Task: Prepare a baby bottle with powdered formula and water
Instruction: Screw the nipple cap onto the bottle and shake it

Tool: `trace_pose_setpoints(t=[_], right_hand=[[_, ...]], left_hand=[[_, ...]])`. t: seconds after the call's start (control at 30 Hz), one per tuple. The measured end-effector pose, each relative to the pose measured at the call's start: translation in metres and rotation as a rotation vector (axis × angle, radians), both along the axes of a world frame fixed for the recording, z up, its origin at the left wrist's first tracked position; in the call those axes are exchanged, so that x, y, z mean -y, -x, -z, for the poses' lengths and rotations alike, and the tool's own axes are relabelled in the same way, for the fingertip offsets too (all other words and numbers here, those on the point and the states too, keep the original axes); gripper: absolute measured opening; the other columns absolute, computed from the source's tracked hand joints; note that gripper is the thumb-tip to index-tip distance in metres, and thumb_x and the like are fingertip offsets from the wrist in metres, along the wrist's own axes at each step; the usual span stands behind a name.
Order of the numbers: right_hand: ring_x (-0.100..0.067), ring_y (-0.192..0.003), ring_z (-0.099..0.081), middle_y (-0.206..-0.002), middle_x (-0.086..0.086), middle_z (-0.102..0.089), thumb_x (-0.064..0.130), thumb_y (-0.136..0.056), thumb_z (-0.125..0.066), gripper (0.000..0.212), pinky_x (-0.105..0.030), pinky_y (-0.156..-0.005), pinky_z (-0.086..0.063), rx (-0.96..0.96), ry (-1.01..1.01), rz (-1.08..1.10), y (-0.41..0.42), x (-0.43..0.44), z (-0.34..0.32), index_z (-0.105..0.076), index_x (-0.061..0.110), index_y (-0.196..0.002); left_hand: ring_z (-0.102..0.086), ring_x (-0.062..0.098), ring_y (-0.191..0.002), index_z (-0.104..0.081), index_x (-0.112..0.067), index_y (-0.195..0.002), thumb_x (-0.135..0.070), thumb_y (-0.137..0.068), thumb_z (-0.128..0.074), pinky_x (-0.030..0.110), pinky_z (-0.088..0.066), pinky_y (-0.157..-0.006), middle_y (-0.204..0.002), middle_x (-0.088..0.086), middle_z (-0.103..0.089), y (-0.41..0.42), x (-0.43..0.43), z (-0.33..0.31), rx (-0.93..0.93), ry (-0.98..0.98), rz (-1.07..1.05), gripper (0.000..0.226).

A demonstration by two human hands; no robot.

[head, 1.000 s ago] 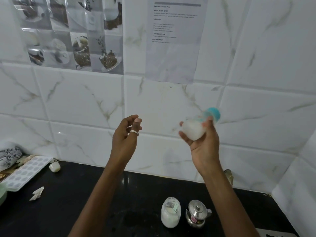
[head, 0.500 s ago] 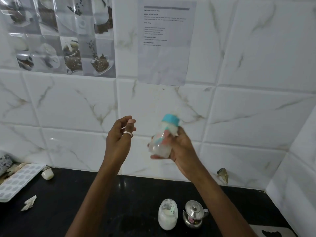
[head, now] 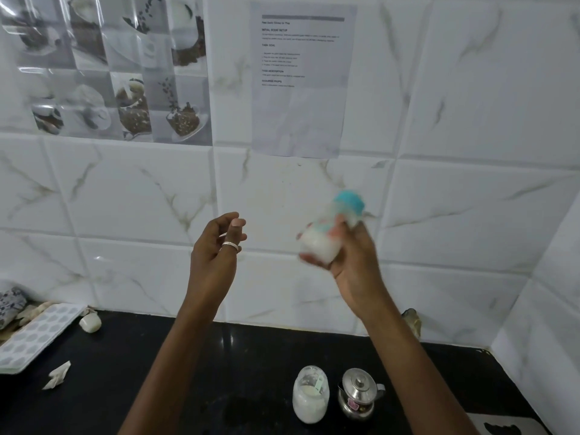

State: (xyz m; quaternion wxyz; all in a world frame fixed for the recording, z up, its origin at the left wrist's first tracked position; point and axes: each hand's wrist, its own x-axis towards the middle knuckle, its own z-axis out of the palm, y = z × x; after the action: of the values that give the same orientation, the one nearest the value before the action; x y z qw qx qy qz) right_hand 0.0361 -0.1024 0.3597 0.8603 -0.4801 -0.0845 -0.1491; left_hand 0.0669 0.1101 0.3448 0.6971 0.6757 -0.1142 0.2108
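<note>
My right hand (head: 354, 262) grips a small baby bottle (head: 326, 240) raised in front of the tiled wall. The bottle is blurred, tilted with its teal cap (head: 349, 200) up and to the right, and white liquid fills its lower part. My left hand (head: 216, 249) hangs in the air to the bottle's left, fingers loosely curled, holding nothing, a ring on one finger. On the black counter below stand a clear jar of white powder (head: 310, 394) and a small steel kettle (head: 359, 394) side by side.
A white ice tray (head: 34, 334) lies at the counter's left edge, with a small white cap (head: 90, 322) and a crumpled paper scrap (head: 58, 375) near it. A printed sheet (head: 301, 80) is stuck to the wall. The wall corner closes the right side.
The bottle has swung between right and left and back to the right in my right hand, blurred as in a shake. My left hand has stayed roughly in place.
</note>
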Motion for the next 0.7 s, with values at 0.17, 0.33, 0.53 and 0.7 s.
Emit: trace_pose_setpoints(t=[0.17, 0.33, 0.53, 0.7], right_hand=[[-0.045, -0.114, -0.067, -0.134, -0.027, -0.060, 0.051, -0.086, -0.076, 0.067, -0.049, -0.071, -0.062, -0.055, 0.132, 0.052, 0.001, -0.002, 0.007, -0.048, 0.014, -0.134], [-0.033, -0.116, -0.068, -0.133, -0.010, -0.060, 0.054, -0.083, -0.074, 0.064, -0.059, -0.082, -0.062, -0.109, 0.386, -0.005, 0.012, -0.009, 0.032, -0.047, 0.028, -0.134], [-0.019, -0.115, -0.067, -0.131, -0.002, -0.062, 0.051, -0.084, -0.065, 0.063, -0.046, -0.094, -0.060, -0.107, 0.591, 0.090, 0.016, -0.017, 0.046, -0.041, 0.028, -0.138], [-0.003, -0.110, -0.066, -0.128, 0.012, -0.060, 0.050, -0.091, -0.065, 0.057, -0.015, -0.083, -0.057, -0.061, 0.775, 0.148, 0.016, -0.030, 0.064, -0.035, 0.036, -0.137]], left_hand=[[-0.070, 0.003, -0.104, -0.066, -0.039, -0.117, -0.046, -0.105, -0.052, 0.037, -0.057, -0.097, -0.119, -0.014, -0.071, -0.002, -0.001, 0.002, -0.005, 0.010, -0.007, 0.020], [-0.070, 0.001, -0.103, -0.064, -0.036, -0.122, -0.052, -0.100, -0.051, 0.036, -0.057, -0.097, -0.118, -0.015, -0.071, -0.001, 0.011, 0.007, -0.002, -0.020, 0.020, 0.030], [-0.069, 0.001, -0.103, -0.065, -0.039, -0.120, -0.055, -0.097, -0.052, 0.034, -0.056, -0.095, -0.114, -0.021, -0.071, 0.005, 0.014, 0.021, -0.019, -0.062, 0.061, 0.031], [-0.069, 0.005, -0.108, -0.065, -0.035, -0.124, -0.052, -0.096, -0.053, 0.038, -0.057, -0.099, -0.117, -0.019, -0.071, 0.014, 0.022, 0.044, -0.088, -0.128, 0.161, 0.034]])
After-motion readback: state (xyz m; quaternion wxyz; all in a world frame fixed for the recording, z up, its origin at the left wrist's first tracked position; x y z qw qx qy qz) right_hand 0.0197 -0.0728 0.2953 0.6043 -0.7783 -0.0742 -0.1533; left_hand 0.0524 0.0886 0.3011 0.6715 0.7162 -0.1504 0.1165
